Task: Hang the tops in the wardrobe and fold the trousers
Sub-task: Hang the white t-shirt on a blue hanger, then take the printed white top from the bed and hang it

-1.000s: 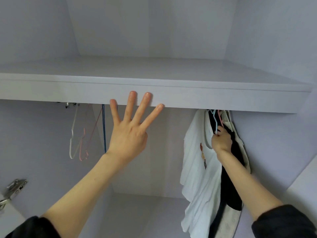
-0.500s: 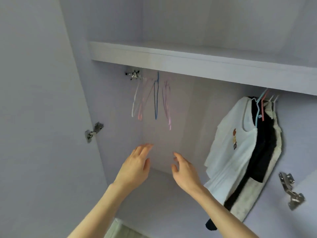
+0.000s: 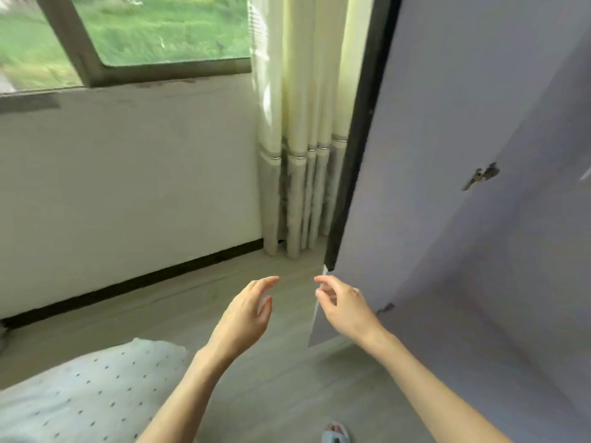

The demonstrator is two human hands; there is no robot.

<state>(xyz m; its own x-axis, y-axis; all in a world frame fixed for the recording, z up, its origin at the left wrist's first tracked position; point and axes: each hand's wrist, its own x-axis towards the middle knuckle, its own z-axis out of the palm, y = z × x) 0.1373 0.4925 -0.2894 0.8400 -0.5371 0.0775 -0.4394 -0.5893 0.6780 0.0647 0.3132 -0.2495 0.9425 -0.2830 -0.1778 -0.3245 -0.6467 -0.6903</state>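
Grey wood-look floor (image 3: 179, 302) runs from the dark skirting to the open wardrobe door; curtain hems touch it in the corner, and a white, dark-dotted bed (image 3: 80, 394) corner fills the lower left

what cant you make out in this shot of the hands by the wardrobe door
Head view only:
- Wardrobe inside and hung tops: hidden behind the open wardrobe door.
- Trousers: none in frame.
- Dotted fabric: cut off by the bottom-left edge, so what it is stays unclear.
- Foot: cut by the bottom edge.
- Left hand and right hand: empty.
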